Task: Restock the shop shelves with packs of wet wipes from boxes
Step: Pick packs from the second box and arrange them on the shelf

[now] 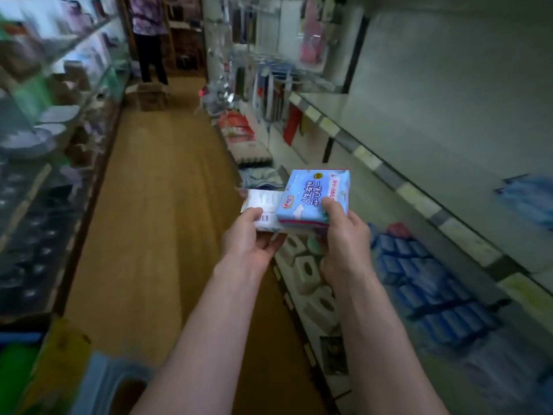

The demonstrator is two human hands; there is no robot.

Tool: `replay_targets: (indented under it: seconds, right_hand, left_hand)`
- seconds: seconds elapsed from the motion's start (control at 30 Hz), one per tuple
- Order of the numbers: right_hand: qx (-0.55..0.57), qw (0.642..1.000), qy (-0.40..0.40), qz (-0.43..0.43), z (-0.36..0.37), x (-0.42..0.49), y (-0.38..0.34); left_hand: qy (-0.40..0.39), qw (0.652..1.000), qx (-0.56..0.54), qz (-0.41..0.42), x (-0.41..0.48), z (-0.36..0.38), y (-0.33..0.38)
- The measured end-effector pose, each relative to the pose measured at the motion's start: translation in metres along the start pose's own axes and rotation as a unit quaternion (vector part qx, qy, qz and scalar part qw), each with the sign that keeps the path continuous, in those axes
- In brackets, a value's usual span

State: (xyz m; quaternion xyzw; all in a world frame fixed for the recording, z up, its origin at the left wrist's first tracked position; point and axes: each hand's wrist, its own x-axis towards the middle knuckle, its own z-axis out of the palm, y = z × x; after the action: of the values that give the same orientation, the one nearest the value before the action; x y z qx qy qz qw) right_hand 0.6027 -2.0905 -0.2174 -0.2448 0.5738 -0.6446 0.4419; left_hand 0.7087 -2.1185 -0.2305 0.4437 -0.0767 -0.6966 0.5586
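Left hand (254, 238) cups a white barcoded pack (263, 205) from below, thumb on top; right hand (344, 235) pinches a blue wet-wipe pack (311, 196), thumb on its face, its edge overlapping the white one. Both packs hang in mid-air above the aisle floor (164, 205), just beside the shelf (419, 202) on the right. A knock between them or against the shelf edge could, I judge, shake one loose.

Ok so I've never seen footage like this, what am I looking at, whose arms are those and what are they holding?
No machine here: one camera sits on a person's head, looking forward and down, so both bare arms are the wearer's own. The left hand grips a white pack with a barcode; the right hand grips a light blue pack, thumb on top. A shop shelf runs along the right, with rows of blue packs on the level below. Another person stands far down the aisle.
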Motion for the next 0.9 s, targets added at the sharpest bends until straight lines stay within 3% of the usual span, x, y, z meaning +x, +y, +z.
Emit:
replay_targets:
  seconds: [0.13,0.27,0.5,0.7,0.9]
  right_hand:
    - [0.038,0.999,0.017,0.004,-0.059,0.028,-0.035]
    - [0.081,0.995,0.058,-0.014,-0.110,0.049,-0.067]
    - [0.116,0.974,0.180,-0.069,-0.175,0.080,-0.106]
    - [0.080,0.952,0.264,-0.130,-0.212,0.098,-0.136]
    - [0.094,0.933,0.305,-0.164,-0.230,0.115,-0.169]
  left_hand:
    - [-0.073,0.996,0.023,-0.035,0.000,0.071,-0.045]
    - [-0.157,0.984,0.081,-0.019,-0.004,0.135,-0.084]
    - [-0.255,0.949,0.172,-0.075,-0.018,0.226,-0.134]
    - [-0.406,0.861,0.303,-0.055,-0.007,0.279,-0.170]
    - [-0.495,0.784,0.364,-0.089,0.000,0.330,-0.185]
